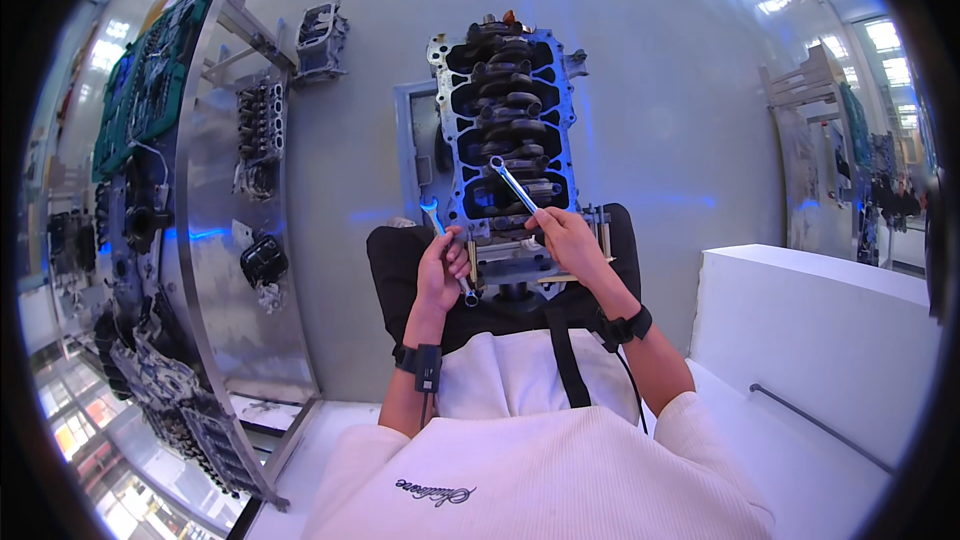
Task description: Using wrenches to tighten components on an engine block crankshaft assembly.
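In front of me an engine block [565,130] lies with its crankshaft [512,100] exposed. My left hand [438,268] is closed around a combination wrench [434,216] beside the block's near left corner. The open end of that wrench points up and away, and its ring end shows below my fingers. My right hand [572,242] grips a second wrench [516,187] by its near end. This wrench slants over the near end of the crankshaft, ring end foremost. Whether it touches the crankshaft, I cannot tell.
At the left stands a metal bench [200,130] carrying a green tool case [150,80] and engine parts. A cylinder head [262,125] and a black part [264,260] sit lower beside it. Another metal casting [321,42] lies farther off. A white box-like block [820,290] stands at my right.
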A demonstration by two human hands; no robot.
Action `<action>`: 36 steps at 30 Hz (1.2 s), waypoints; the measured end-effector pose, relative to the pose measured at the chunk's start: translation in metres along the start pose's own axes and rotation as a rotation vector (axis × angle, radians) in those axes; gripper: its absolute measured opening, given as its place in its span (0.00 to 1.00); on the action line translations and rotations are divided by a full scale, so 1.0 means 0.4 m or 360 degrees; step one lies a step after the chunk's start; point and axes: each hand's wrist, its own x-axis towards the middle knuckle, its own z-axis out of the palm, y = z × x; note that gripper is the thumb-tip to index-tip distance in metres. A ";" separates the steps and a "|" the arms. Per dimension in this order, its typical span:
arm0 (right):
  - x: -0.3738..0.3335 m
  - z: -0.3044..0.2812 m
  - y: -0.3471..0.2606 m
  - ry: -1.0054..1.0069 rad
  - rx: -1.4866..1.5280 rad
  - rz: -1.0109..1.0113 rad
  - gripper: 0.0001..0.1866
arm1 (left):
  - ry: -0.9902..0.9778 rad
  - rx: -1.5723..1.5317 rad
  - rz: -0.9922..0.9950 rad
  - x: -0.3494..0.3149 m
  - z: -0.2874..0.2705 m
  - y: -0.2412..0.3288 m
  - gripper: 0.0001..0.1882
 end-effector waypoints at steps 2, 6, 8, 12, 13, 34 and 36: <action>0.002 0.017 0.014 0.0021 -0.0038 -0.0033 0.16 | -0.0007 0.0004 0.0005 0.000 0.001 -0.001 0.10; -0.024 0.062 0.008 0.0105 -0.0236 -0.0133 0.15 | 0.0033 0.0026 0.0010 0.000 0.004 0.001 0.09; -0.020 0.072 0.013 0.0154 -0.0334 -0.0215 0.16 | 0.0055 0.0023 0.0002 -0.002 0.009 0.002 0.09; -0.005 0.097 0.018 -0.0176 0.0160 -0.0002 0.14 | 0.0058 0.0035 0.0007 -0.006 0.008 0.009 0.08; 0.002 0.115 0.020 -0.0383 0.0539 0.0129 0.13 | 0.0041 0.0037 0.0013 -0.007 0.006 0.012 0.08; -0.020 0.100 0.004 0.0141 -0.0157 -0.0679 0.12 | 0.0002 -0.0036 0.0000 0.000 -0.012 0.006 0.09; -0.028 0.052 -0.009 0.0295 -0.0330 -0.0465 0.12 | 0.0035 -0.0033 -0.0007 0.000 -0.006 0.006 0.09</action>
